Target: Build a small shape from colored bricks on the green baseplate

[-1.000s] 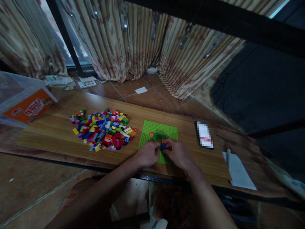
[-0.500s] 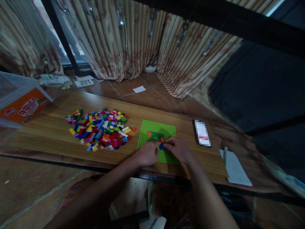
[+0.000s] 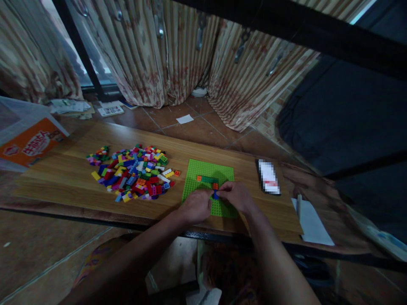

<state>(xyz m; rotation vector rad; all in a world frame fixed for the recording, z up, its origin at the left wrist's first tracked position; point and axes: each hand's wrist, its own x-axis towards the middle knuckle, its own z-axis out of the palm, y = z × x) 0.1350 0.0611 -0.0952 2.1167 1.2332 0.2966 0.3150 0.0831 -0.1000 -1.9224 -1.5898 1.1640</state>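
A lime-green studded baseplate point(image 3: 194, 169) lies on the table in front of me. On it runs a row with an orange brick point(image 3: 199, 178) at the left end and a green brick point(image 3: 209, 180) beside it. Below the row's right end is another orange brick point(image 3: 215, 186), with a blue brick point(image 3: 216, 195) on its near side. My left hand point(image 3: 196, 206), fingers curled, holds the blue brick from the left. From the right, the thumb and finger of my right hand point(image 3: 238, 195) pinch the same brick. My fingertips partly cover it.
A heap of mixed toy bricks point(image 3: 133, 173) spreads over the table point(image 3: 63, 178) to the left. Beyond it stands a clear tub with an orange label point(image 3: 33, 144). To the right lie a phone point(image 3: 269, 177) and a white paper point(image 3: 314, 224) with a pen-like stick point(image 3: 299, 207).
My right hand has shifted slightly left, and its fingers are closer over the blue brick. My left hand stays at the brick. The whole view has moved a little.
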